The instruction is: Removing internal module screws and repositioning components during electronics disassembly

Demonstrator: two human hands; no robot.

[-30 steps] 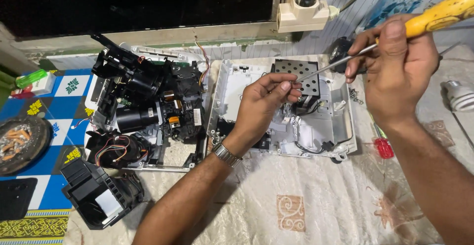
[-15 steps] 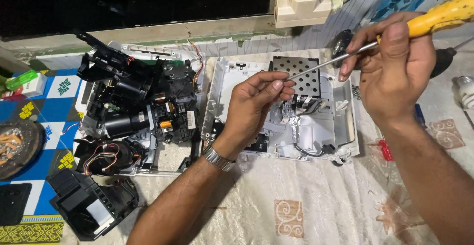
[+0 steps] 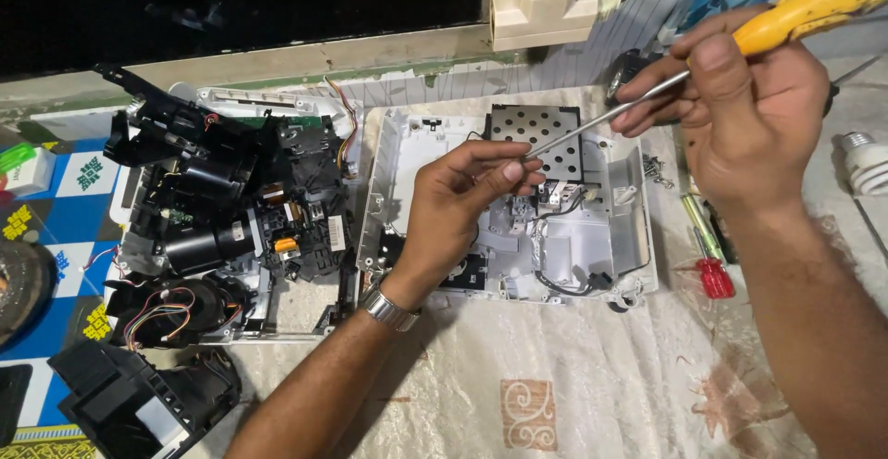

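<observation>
Right hand (image 3: 754, 135) clamped on yellow-handled screwdriver (image 3: 666, 84), left hand (image 3: 462, 204) fingers pinched at its tip over the open white casing (image 3: 606, 228) — a slip could gouge the wiring or stab a fingertip.

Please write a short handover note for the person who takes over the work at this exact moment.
Right hand: grips the yellow-handled screwdriver, shaft slanting down to the left.
Left hand: fingertips pinch at the shaft tip, above the open white casing.
Done: casing opened; the black inner assembly lies to its left.
Left: the perforated metal plate and wiring remain in the casing.
A red-handled screwdriver lies on the cloth.
</observation>
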